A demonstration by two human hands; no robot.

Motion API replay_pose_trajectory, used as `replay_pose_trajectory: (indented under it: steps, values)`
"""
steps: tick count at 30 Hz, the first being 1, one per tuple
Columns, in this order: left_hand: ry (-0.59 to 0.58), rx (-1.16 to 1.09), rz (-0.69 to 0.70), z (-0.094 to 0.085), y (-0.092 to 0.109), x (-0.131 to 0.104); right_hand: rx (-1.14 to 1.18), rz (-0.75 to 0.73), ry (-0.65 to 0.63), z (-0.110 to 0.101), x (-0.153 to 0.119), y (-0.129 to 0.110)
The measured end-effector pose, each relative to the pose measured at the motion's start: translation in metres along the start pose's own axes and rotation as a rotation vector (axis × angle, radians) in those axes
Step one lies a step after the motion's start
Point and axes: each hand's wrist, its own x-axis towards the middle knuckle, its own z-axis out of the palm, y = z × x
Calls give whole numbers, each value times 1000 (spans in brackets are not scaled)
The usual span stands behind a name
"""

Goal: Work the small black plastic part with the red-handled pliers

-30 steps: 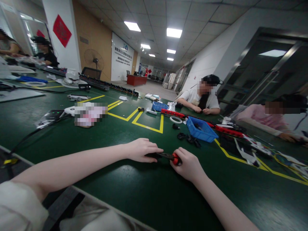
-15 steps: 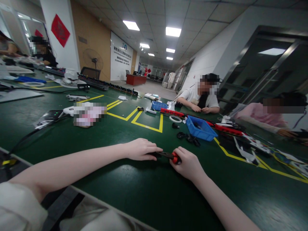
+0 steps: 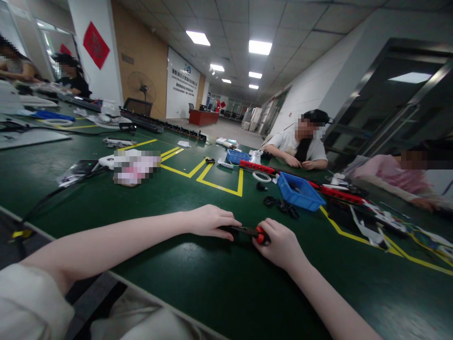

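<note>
Pliers [image 3: 248,231] with red-and-black handles are gripped in my right hand [image 3: 281,243], the fingers wrapped round the handles. Their dark jaws point left and reach a small black piece [image 3: 228,229], pinched between the thumb and fingers of my left hand [image 3: 211,221]. The fingers largely cover this piece, so its kind cannot be made out. Whether the jaws are closed on it is also unclear. Both hands are just above the green tabletop [image 3: 198,278].
Beyond my right hand lie black parts [image 3: 283,207] and a blue bin [image 3: 300,191]. A white ring [image 3: 261,176] and a red rail [image 3: 256,166] are farther back. A phone [image 3: 136,169] lies at left. A person in white [image 3: 297,146] sits across the table.
The view has shifted slightly, so most things appear a little farther right. Both hands keep the same hold on the pliers and the black piece.
</note>
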Motion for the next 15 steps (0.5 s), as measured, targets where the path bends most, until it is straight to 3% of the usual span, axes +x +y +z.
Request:
replay_pose_trajectory:
  steps: [15]
  values:
    - [66, -18, 15, 2, -2, -1, -17, 48, -37, 0, 1, -1]
